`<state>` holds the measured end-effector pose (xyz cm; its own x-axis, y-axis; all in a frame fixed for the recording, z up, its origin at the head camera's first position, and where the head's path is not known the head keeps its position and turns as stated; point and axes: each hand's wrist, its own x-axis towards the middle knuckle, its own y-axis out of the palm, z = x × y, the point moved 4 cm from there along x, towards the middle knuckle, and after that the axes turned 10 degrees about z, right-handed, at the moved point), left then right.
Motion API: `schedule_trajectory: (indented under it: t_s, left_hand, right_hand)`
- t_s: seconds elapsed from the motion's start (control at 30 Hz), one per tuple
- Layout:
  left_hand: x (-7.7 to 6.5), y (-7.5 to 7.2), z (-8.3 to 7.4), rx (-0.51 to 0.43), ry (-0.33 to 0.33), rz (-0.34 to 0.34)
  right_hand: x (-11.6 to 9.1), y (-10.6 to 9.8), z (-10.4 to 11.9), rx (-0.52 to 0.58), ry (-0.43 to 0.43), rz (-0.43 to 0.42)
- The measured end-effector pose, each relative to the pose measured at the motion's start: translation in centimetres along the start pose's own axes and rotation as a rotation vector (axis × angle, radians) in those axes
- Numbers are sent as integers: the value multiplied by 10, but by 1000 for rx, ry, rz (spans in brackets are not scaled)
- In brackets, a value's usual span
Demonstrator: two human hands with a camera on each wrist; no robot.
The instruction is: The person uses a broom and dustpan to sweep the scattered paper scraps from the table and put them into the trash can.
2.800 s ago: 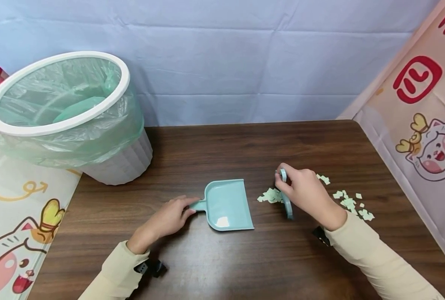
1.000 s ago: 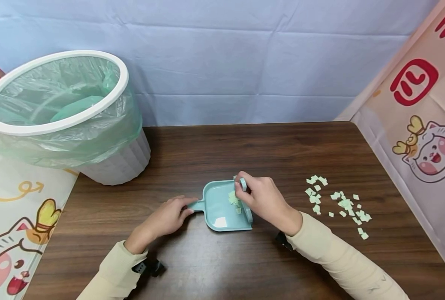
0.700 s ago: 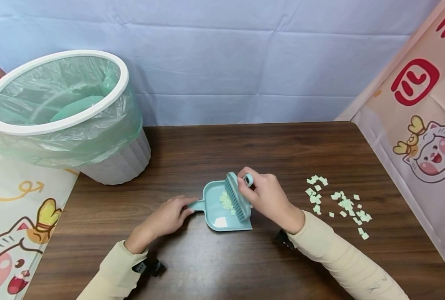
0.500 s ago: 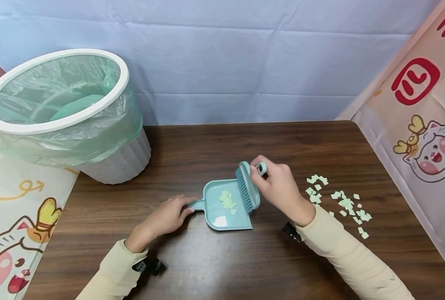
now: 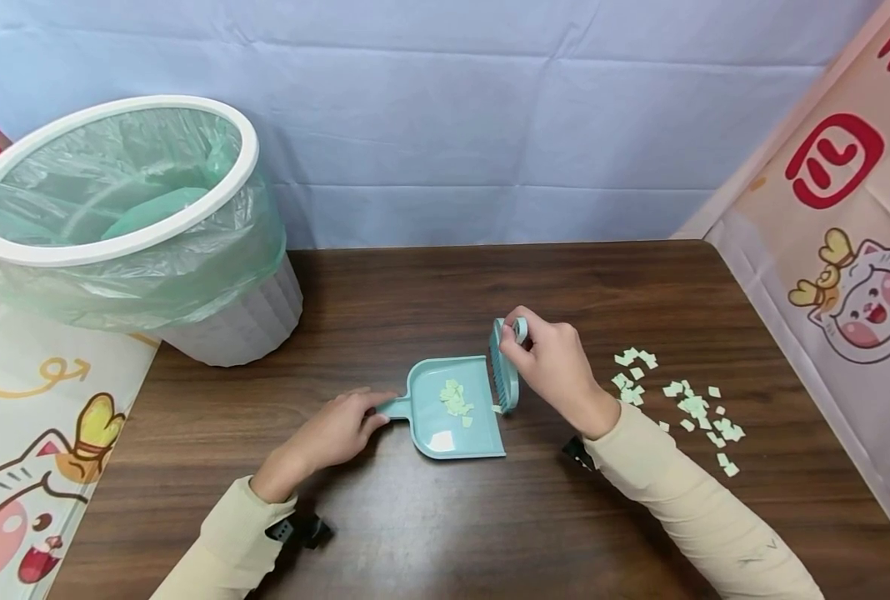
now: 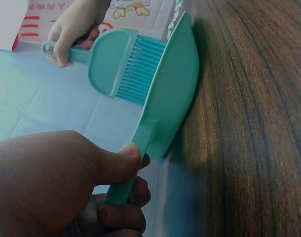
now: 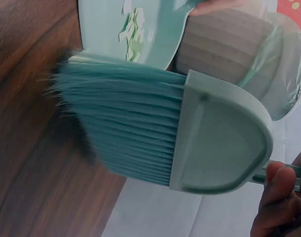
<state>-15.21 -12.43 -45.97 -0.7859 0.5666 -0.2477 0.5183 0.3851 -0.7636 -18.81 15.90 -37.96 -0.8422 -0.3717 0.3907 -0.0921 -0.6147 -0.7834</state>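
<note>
My left hand [image 5: 336, 437] grips the handle of a light teal dustpan [image 5: 426, 396], which lies on the table with its wide edge facing right. Thumb and fingers wrap that handle in the left wrist view. A little heap of pale green paper pieces [image 5: 455, 398] rests inside the pan. My right hand [image 5: 562, 371] holds a matching hand brush [image 5: 508, 383] by its handle, just right of the pan's front edge. In the right wrist view its bristles [image 7: 126, 118] point down toward the table. One paper piece [image 5: 497, 409] shows between bristles and pan edge.
More paper pieces [image 5: 694, 407] are scattered over the right side of the wooden table [image 5: 430, 300]. At the back left stands a white bin [image 5: 246, 325] lined with a green plastic bag [image 5: 212, 283]. A pale blue cloth [image 5: 415, 125] hangs behind.
The brush swept a heap of paper pieces leftward into the dustpan, tilted up over it, then moved back right past its front edge. My left hand and the pan stayed in place.
</note>
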Motion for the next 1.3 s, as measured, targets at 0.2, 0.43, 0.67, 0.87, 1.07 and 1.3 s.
schedule_trajectory:
  t_s: [0.2, 0.43, 0.67, 0.87, 1.07, 1.3]
  left_hand:
    - [1, 0, 1, -8, -8, 8]
    - [1, 0, 0, -11, -7, 13]
    - [1, 1, 0, -12, -10, 11]
    - [0, 1, 0, -6, -12, 6]
    - [-1, 1, 0, -14, -18, 9]
    - [0, 1, 1, -13, -22, 13]
  right_hand:
    - [0, 1, 2, 60, 6, -27]
    - [0, -5, 1, 198, 13, -110]
    - [2, -18, -4, 170, 28, -150]
    - [-2, -33, -14, 95, 60, -162]
    - [-15, -51, -25, 40, 81, -164]
    - [-31, -68, -31, -40, 122, -149]
